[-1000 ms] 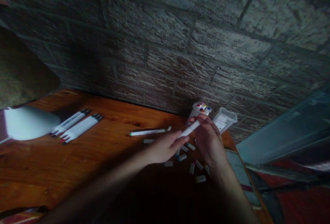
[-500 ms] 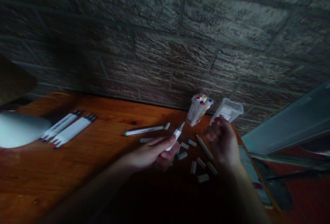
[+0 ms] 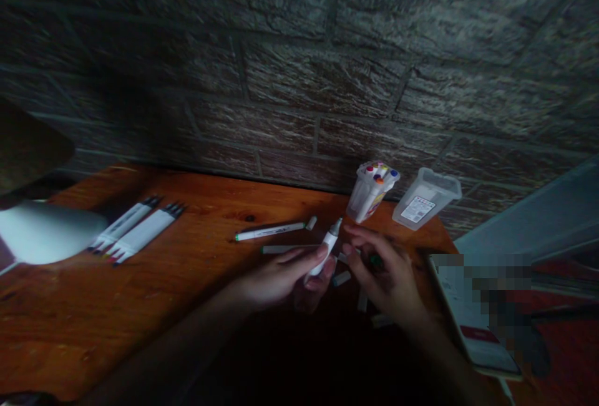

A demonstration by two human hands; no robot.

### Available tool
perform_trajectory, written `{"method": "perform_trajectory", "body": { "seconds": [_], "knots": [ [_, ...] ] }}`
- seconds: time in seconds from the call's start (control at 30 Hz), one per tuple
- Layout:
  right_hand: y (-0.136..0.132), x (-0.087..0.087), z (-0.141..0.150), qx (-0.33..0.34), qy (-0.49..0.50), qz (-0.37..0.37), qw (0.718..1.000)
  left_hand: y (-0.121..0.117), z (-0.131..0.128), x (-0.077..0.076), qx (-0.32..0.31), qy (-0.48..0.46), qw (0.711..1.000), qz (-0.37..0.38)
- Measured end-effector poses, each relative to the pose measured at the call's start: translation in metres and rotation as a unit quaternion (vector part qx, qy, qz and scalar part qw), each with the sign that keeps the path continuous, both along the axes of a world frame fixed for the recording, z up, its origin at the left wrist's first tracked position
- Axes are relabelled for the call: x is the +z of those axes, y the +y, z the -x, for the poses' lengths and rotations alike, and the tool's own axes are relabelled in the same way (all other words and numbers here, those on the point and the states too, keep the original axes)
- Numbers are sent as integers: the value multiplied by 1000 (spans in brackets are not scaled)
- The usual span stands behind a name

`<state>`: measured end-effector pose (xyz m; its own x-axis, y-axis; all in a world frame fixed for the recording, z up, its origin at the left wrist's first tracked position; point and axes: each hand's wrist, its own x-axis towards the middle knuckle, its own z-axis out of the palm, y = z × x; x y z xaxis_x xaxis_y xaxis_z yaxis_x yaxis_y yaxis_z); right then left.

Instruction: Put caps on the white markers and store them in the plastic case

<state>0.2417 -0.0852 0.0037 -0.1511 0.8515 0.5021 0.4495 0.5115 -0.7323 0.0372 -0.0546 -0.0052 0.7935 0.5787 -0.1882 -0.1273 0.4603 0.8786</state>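
- One white marker (image 3: 322, 256), with its grey nib end bare: I have it in the left hand, above the middle of the surface (image 3: 201, 231), tilted, nib end up and toward the far right.
- Left hand (image 3: 276, 276): grip pinching the marker's barrel between thumb and fingers.
- Right hand (image 3: 393, 278): just right of the marker; grip with thumb and forefinger spread. A small green-ended piece (image 3: 375, 261) shows among the fingers; I cannot tell if they hold it.
- Loose short pieces (image 3: 342, 278), pale, several: lying beside and below the right hand, partly hidden from me by it.
- One green-ended marker (image 3: 270, 231): flat, left of the held one, a short pale cap (image 3: 311, 223) near its right end.
- One further marker (image 3: 283, 249): flat, just nearer, running behind my left hand.
- Clear tub of markers (image 3: 367, 197): far side, coloured ends up.
- Second clear tub (image 3: 425, 203), white label: right of the first.
- Dark-tipped white markers (image 3: 143, 234), two groups: side by side, at left.
- Flat panel (image 3: 472, 322), pale: right edge.
- Stone-block wall (image 3: 281, 94): behind everything.
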Motion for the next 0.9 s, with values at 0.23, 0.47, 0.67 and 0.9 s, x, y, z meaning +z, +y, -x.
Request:
{"method": "perform_trajectory", "body": {
  "seconds": [0.23,0.47,0.67,0.9],
  "knots": [
    [-2,-14,0,39,-183,-112,976,-5,0,3,-48,59,996,-45],
    [8,1,-15,-185,34,-26,982,11,16,15,136,242,865,-419],
    [17,2,-18,-197,186,79,959,11,9,1,105,288,752,-583],
    [15,2,-14,-203,240,118,942,5,7,-4,-34,330,724,-605]
  ]
}}
